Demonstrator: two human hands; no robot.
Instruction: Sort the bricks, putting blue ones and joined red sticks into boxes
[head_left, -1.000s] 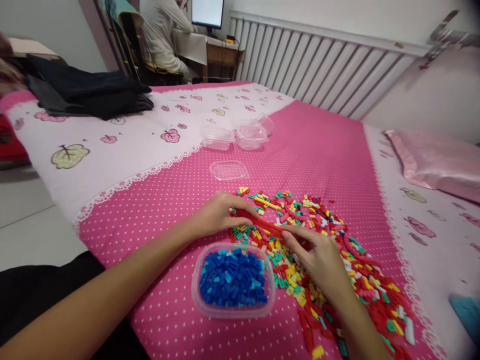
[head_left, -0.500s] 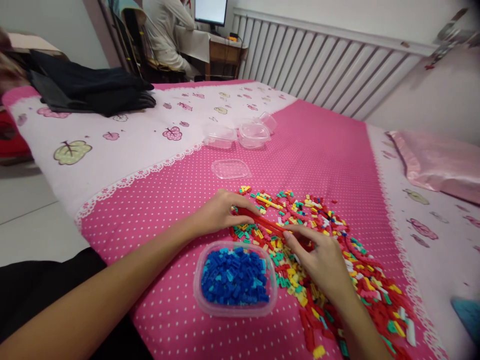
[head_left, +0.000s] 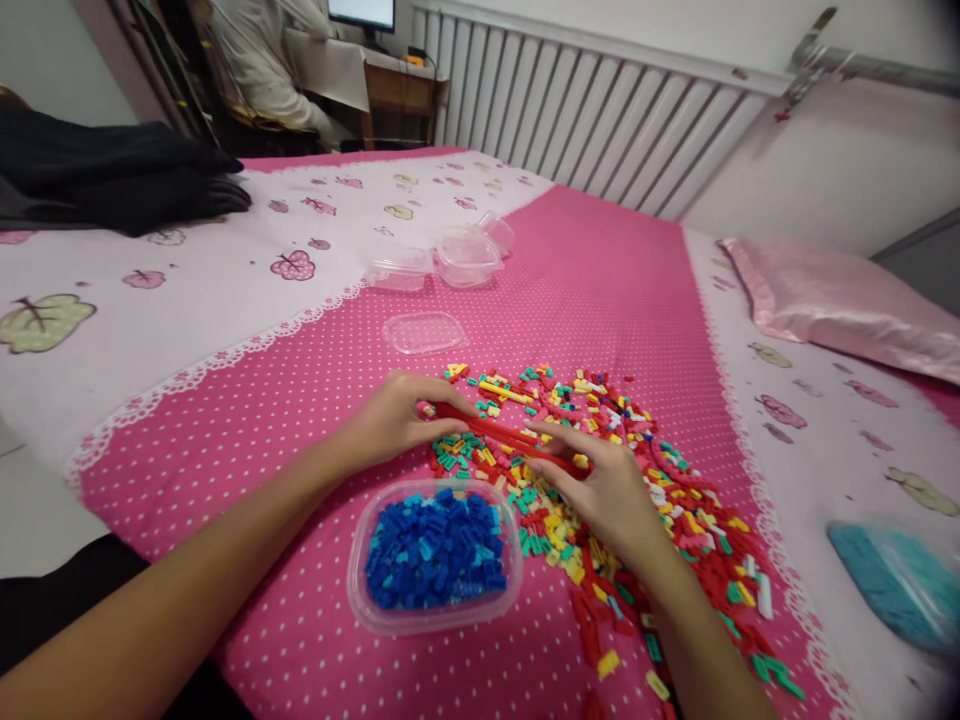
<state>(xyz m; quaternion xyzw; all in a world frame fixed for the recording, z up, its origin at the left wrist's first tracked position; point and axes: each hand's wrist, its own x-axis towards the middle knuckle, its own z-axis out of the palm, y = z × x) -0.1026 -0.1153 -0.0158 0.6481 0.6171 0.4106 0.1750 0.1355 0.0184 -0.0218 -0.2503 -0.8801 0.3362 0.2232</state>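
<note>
Several long, thin red strips (head_left: 499,431) stretch between my two hands, above a loose pile of small plastic building bricks (head_left: 555,520) in red, yellow, green, pink and white. My left hand (head_left: 401,418) is closed on their left end, thumb below and fingers above. At the other end, my right hand (head_left: 600,482) grips them between thumb and fingers; part of this end is hidden. A clear plastic container (head_left: 358,560) filled with blue bricks (head_left: 435,550) stands just below my left hand, not touched by either hand.
Beyond the pile lie a clear lid (head_left: 424,333) and several clear containers (head_left: 466,257) on the pink dotted bedspread (head_left: 600,270). Dark folded clothes (head_left: 127,180) are at far left, a pink pillow (head_left: 840,300) and a bag of teal material (head_left: 896,580) at right. A person (head_left: 262,70) sits behind.
The view has turned right, so everything appears shifted left. Both hands keep hold of the red strips, and more of their length shows between them.
</note>
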